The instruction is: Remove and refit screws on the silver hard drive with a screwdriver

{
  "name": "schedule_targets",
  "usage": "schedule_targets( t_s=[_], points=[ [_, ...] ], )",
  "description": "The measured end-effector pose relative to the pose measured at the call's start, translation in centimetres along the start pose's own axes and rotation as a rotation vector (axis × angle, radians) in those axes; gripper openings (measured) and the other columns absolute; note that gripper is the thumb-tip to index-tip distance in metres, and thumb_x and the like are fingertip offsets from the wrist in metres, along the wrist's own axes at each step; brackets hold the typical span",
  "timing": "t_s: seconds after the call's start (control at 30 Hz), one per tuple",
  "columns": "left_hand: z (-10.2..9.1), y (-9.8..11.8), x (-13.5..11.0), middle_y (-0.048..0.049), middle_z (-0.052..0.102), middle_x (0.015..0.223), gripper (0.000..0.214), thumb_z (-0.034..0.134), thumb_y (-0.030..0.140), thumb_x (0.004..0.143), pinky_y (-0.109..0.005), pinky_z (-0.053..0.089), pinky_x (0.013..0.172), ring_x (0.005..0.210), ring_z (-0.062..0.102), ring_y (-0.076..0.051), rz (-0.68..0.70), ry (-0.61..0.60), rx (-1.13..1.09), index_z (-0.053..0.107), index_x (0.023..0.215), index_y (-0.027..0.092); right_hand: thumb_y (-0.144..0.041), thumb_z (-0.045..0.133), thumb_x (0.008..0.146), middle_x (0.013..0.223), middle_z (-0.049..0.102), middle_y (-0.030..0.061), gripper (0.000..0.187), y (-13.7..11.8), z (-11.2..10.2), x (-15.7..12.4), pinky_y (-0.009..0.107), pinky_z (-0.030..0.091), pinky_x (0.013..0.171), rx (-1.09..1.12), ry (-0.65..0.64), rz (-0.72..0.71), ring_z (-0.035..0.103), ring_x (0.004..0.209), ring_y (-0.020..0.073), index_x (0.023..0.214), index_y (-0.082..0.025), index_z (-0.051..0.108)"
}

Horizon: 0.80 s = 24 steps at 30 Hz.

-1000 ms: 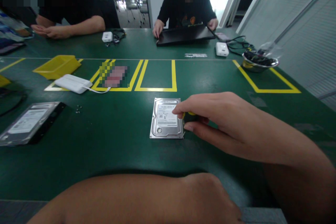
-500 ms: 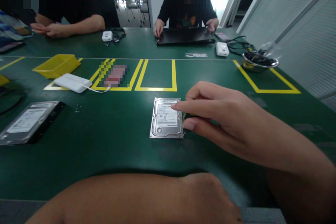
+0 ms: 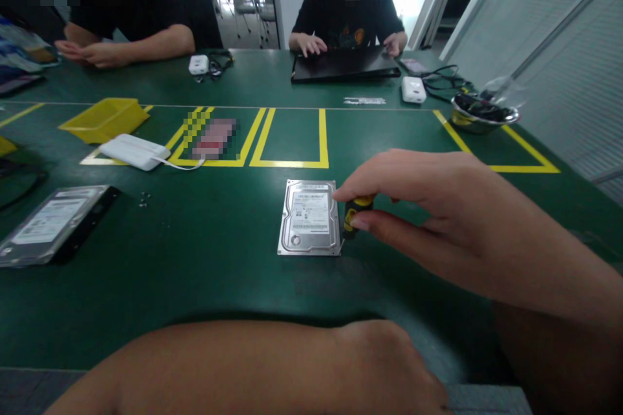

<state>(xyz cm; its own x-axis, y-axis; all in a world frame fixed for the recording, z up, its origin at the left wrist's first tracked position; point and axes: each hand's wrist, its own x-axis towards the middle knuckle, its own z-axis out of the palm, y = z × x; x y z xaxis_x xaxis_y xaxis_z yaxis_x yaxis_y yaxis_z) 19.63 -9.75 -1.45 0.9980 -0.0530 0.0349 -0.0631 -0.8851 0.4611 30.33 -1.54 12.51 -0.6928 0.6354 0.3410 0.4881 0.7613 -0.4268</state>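
A silver hard drive point(image 3: 309, 217) lies label-up on the green table point(image 3: 204, 259) in front of me. My right hand point(image 3: 438, 207) reaches in from the right, its thumb and fingers pinched on the black and yellow handle of a small screwdriver point(image 3: 353, 211). The screwdriver stands close to upright at the drive's right edge, near the lower corner. My left forearm lies across the bottom of the view, and my left hand point(image 3: 384, 363) rests at the table's near edge with its fingers hidden.
At the left lie a second hard drive in a black bracket point(image 3: 53, 224), tiny screws point(image 3: 143, 198), a white box with a cable point(image 3: 134, 152) and a yellow bin point(image 3: 104, 118). A metal bowl point(image 3: 481, 115) stands far right. Two people sit opposite, one at a laptop point(image 3: 343, 63).
My right hand has risen a little and drawn right off the drive's label, so the screwdriver's handle now shows. The person opposite has moved a hand onto the laptop.
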Motion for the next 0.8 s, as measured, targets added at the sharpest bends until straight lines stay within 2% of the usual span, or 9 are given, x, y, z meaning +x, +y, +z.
schedule_targets(
  t_s=[0.2, 0.3, 0.4, 0.53, 0.63, 0.73, 0.8],
  points=[
    [-0.1, 0.1, -0.2, 0.0006, 0.072, 0.092, 0.017, 0.054, 0.017, 0.09, -0.031, 0.046, 0.044, 0.071, 0.068, -0.016, -0.008, 0.0, 0.0, 0.07, 0.094, 0.022, -0.021, 0.052, 0.095, 0.116, 0.07, 0.005, 0.029, -0.2, -0.5, 0.0, 0.032, 0.049, 0.09, 0.012, -0.075, -0.032, 0.064, 0.106, 0.0205, 0.118, -0.022, 0.069],
    [0.0, 0.1, -0.2, 0.001, 0.072, 0.09, 0.016, 0.055, 0.019, 0.09, -0.031, 0.046, 0.043, 0.071, 0.068, -0.016, -0.006, 0.014, 0.001, 0.071, 0.092, 0.023, -0.02, 0.051, 0.095, 0.117, 0.069, 0.0058, 0.031, -0.3, -0.8, 0.0, 0.03, 0.049, 0.085, 0.013, -0.106, -0.015, 0.064, 0.102, 0.0207, 0.12, -0.022, 0.068],
    [-0.1, 0.0, -0.1, 0.0009, 0.072, 0.09, 0.017, 0.055, 0.02, 0.09, -0.031, 0.046, 0.043, 0.07, 0.068, -0.016, -0.002, 0.012, -0.004, 0.071, 0.093, 0.023, -0.022, 0.049, 0.097, 0.108, 0.069, 0.0057, 0.028, -0.3, -0.7, 0.0, 0.029, 0.047, 0.075, -0.036, -0.092, -0.001, 0.063, 0.092, 0.0191, 0.116, -0.022, 0.069],
    [-0.1, -0.1, 0.0, 0.0004, 0.073, 0.093, 0.018, 0.055, 0.02, 0.09, -0.031, 0.047, 0.044, 0.072, 0.069, -0.015, 0.0, 0.009, -0.017, 0.071, 0.097, 0.023, -0.034, 0.056, 0.095, 0.087, 0.064, 0.0048, 0.02, -0.2, 0.2, 0.4, 0.028, 0.035, 0.06, -0.298, 0.018, 0.02, 0.056, 0.072, 0.0169, 0.095, -0.019, 0.07],
    [0.2, -0.1, 0.1, 0.0003, 0.073, 0.093, 0.016, 0.056, 0.02, 0.089, -0.031, 0.047, 0.044, 0.072, 0.069, -0.016, 0.01, 0.009, -0.016, 0.071, 0.096, 0.022, -0.044, 0.054, 0.095, 0.072, 0.059, 0.0031, 0.03, -0.2, 1.1, 0.6, 0.029, 0.022, 0.053, -0.499, 0.067, 0.07, 0.044, 0.057, 0.0144, 0.082, -0.018, 0.063],
    [0.7, -0.1, 0.1, 0.0007, 0.073, 0.091, 0.017, 0.056, 0.018, 0.089, -0.032, 0.047, 0.045, 0.07, 0.068, -0.016, 0.015, 0.048, 0.003, 0.071, 0.094, 0.023, -0.051, 0.045, 0.098, 0.066, 0.055, 0.0012, 0.04, -0.4, 1.7, 0.7, 0.03, 0.015, 0.053, -0.566, 0.076, 0.045, 0.032, 0.051, 0.0124, 0.08, -0.018, 0.06],
    [0.9, -0.1, 0.1, 0.0013, 0.073, 0.092, 0.017, 0.056, 0.018, 0.088, -0.033, 0.047, 0.045, 0.07, 0.068, -0.017, 0.016, 0.06, 0.008, 0.071, 0.095, 0.024, -0.051, 0.043, 0.099, 0.066, 0.053, 0.0007, 0.042, -0.5, 1.8, 0.5, 0.03, 0.014, 0.053, -0.558, 0.077, 0.007, 0.03, 0.051, 0.0122, 0.079, -0.018, 0.059]
  ],
)
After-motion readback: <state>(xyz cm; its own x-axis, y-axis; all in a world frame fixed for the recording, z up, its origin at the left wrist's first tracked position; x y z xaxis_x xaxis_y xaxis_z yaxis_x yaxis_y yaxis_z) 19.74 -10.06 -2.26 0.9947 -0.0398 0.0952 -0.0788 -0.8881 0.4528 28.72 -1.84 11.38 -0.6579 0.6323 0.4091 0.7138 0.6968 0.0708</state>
